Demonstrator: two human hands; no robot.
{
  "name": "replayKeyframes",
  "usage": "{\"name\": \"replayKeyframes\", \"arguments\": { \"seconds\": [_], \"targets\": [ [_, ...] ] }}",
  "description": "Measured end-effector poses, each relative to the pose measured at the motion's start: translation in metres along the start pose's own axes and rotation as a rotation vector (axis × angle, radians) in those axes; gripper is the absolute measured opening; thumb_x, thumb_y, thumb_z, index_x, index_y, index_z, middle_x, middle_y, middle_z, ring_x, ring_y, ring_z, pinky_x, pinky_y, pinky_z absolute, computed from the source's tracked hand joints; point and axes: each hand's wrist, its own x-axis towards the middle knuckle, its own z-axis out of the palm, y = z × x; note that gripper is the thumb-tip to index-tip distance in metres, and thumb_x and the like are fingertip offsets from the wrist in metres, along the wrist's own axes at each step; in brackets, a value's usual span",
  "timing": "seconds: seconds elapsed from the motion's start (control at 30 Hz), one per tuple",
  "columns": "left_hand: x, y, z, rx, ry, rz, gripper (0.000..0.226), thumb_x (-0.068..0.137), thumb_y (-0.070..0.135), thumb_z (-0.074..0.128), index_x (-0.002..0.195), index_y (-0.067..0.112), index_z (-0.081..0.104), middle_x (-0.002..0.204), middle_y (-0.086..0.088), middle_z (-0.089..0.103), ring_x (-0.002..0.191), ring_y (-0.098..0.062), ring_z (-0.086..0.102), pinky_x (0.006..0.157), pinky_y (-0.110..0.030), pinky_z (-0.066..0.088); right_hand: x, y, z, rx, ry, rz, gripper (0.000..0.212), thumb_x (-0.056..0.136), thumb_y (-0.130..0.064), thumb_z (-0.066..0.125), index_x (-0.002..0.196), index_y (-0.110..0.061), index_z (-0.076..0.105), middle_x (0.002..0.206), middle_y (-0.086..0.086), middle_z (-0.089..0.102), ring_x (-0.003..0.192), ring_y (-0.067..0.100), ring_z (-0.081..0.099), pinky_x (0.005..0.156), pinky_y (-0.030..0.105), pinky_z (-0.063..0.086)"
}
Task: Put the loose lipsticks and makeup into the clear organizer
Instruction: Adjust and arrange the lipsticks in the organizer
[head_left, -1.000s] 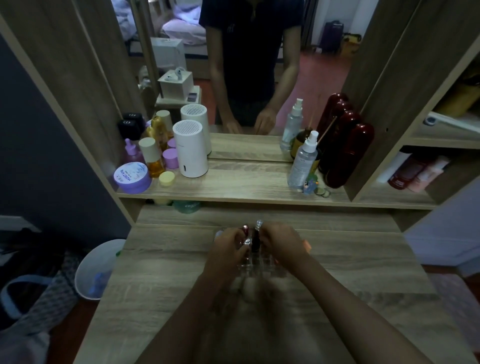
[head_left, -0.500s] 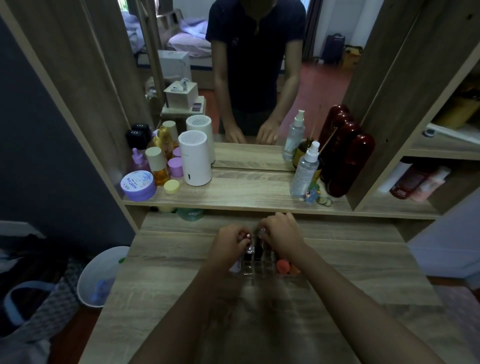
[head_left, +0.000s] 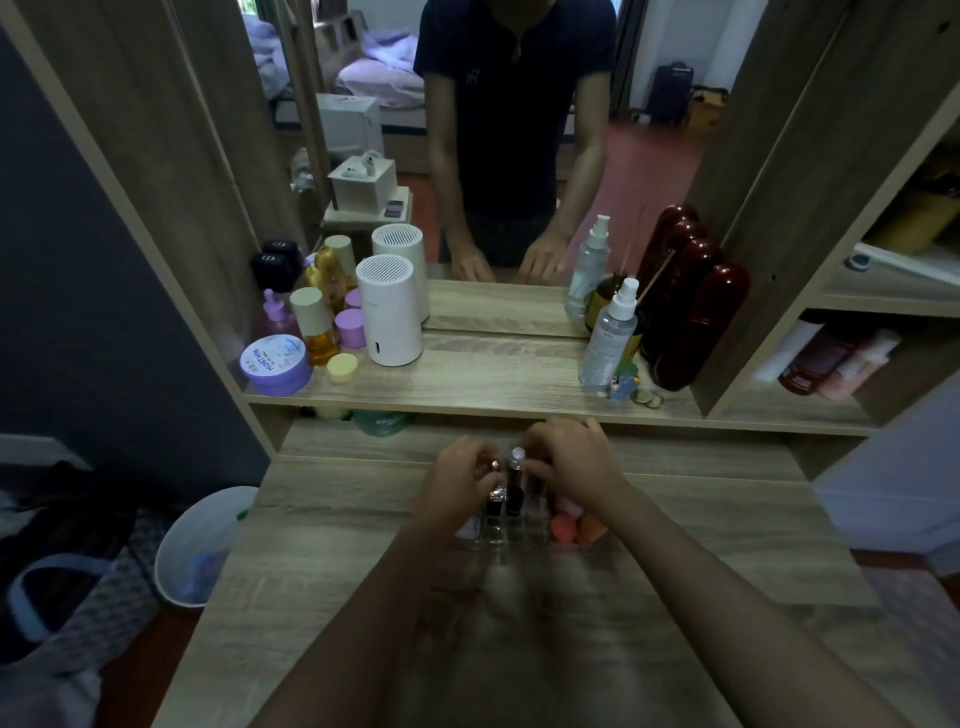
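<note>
Head view
Organizer: clear organizer (head_left: 511, 535) on the wooden desk (head_left: 322, 561), lipsticks (head_left: 514, 480) upright inside, sponges (head_left: 563, 527) at its right.
Left hand (head_left: 460, 480): fingers curled at a lipstick top; grip unclear.
Right hand (head_left: 571, 457): fingers curled over the organizer; grip unclear.

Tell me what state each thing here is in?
Organizer: on the desk, partly filled.
Lipsticks: upright in slots.
Sponges: in the right compartment.
Left hand: grip on a lipstick top.
Right hand: fingers curled over the organizer.
Spray bottle: upright, capped.
Purple jar: lid on.
</note>
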Motion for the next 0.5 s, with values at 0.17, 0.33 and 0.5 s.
{"name": "replayKeyframes", "arguments": {
  "seconds": [0.17,0.33,0.5],
  "targets": [
    [0.002,-0.005,-0.004,-0.019,-0.039,0.031,0.036,0.079,0.014,0.069,0.114,0.011,0.06,0.113,-0.007,0.061,0.098,-0.011,0.056,0.087,-0.022,0.048,-0.006,0.017,-0.008,-0.041,-0.088,0.057,0.029,0.086,-0.038,0.062,0.11,-0.022,0.063,0.115,-0.001,0.067,0.111,0.02,0.059,0.092,0.034,0.037],
    [-0.002,-0.006,-0.006,-0.018,-0.02,0.022,0.034,0.08,0.013,0.068,0.113,0.01,0.06,0.112,-0.008,0.058,0.102,-0.017,0.057,0.094,-0.034,0.053,-0.006,0.013,-0.004,-0.018,-0.102,0.06,0.021,0.09,-0.027,0.056,0.107,-0.021,0.066,0.112,0.001,0.071,0.109,0.022,0.061,0.093,0.035,0.037],
    [-0.007,-0.015,-0.013,0.022,0.026,0.046,0.03,0.078,0.01,0.068,0.108,0.006,0.064,0.109,-0.011,0.059,0.102,-0.021,0.057,0.09,-0.03,0.048,-0.004,0.012,-0.003,0.009,-0.083,0.052,0.021,0.09,-0.023,0.054,0.108,-0.022,0.066,0.11,-0.001,0.073,0.109,0.022,0.061,0.094,0.034,0.037]
  ]
}}
